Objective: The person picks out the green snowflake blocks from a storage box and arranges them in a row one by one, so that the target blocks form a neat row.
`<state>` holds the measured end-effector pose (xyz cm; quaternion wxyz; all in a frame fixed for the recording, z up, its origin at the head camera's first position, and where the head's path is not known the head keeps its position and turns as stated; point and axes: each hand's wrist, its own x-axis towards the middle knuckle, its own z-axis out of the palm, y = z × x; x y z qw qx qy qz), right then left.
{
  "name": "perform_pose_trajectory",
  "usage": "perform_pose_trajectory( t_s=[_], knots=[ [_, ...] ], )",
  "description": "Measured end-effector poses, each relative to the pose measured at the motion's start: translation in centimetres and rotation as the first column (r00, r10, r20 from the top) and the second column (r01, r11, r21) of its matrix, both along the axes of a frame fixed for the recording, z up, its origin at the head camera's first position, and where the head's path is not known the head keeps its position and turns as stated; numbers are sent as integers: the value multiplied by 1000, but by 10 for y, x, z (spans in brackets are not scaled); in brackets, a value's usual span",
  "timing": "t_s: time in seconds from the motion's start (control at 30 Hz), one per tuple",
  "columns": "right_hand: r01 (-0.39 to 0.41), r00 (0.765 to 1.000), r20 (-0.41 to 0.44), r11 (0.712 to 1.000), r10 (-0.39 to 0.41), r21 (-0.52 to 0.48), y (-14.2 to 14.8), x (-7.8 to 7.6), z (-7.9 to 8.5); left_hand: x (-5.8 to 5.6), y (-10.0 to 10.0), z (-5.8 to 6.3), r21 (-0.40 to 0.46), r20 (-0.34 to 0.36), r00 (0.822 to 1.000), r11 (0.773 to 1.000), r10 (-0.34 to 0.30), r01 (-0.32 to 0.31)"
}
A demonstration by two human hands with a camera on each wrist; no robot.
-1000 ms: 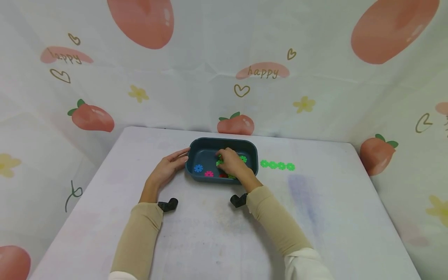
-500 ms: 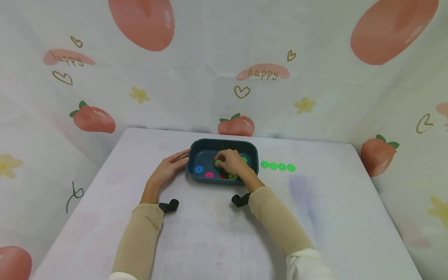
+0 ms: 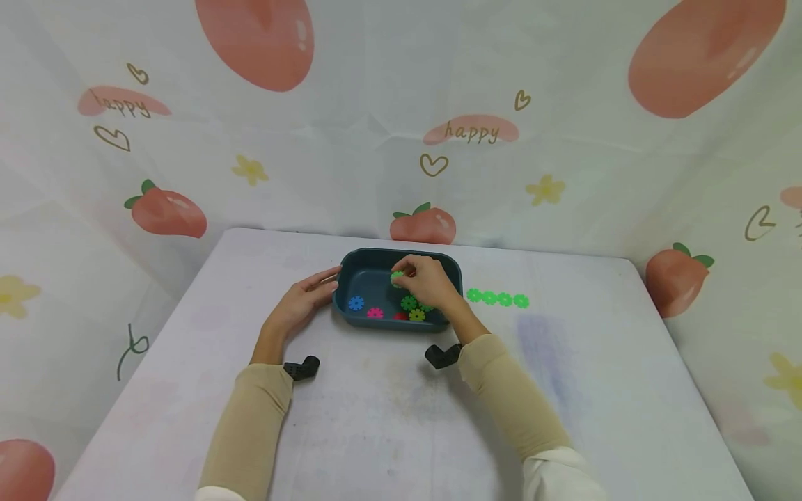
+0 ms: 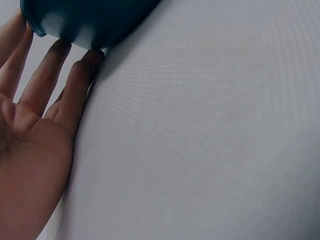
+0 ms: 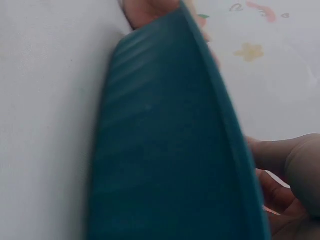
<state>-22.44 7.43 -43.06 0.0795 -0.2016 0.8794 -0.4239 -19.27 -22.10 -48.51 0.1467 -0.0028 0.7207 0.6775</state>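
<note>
A dark teal plastic bin (image 3: 370, 322) stands on the table with several small notched discs inside. My left hand (image 3: 299, 304) rests against the bin's left end with its fingers extended; in the left wrist view the fingertips touch the bin wall (image 4: 85, 30). Over the bin's interior, my right hand (image 3: 432, 282) pinches a green notched disc (image 3: 397, 279) between thumb and fingers. A blue disc (image 3: 356, 303), a pink disc (image 3: 374, 313) and a yellow-green disc (image 3: 417, 316) lie in the bin, beside darker green ones (image 3: 409, 303). The bin wall hides part of the right hand in the right wrist view.
A row of several bright green discs (image 3: 497, 298) lies on the white table (image 3: 376, 431) just right of the bin. A printed cloth (image 3: 351, 167) hangs behind the table and at its sides.
My right hand rises slightly and shifts right with the green disc pinched in it, uncovering green discs in the bin. The left hand stays at the bin's end.
</note>
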Motion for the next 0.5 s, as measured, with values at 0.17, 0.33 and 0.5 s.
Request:
perform_pose_trajectory(
  t_s=[0.17,0.33,0.5],
  knots=[
    [26,1000,-11,1000,-26,-11,7,4,5,0,1,-1,2,-6,1000,1000,-1,1],
    [36,999,-17,999,-36,-22,15,6,5,0,1,-1,0,-2,1000,1000,7,-7],
    [57,998,-36,997,-58,-43,24,6,3,1,1,-1,2,-9,1000,1000,10,-10]
  ],
)
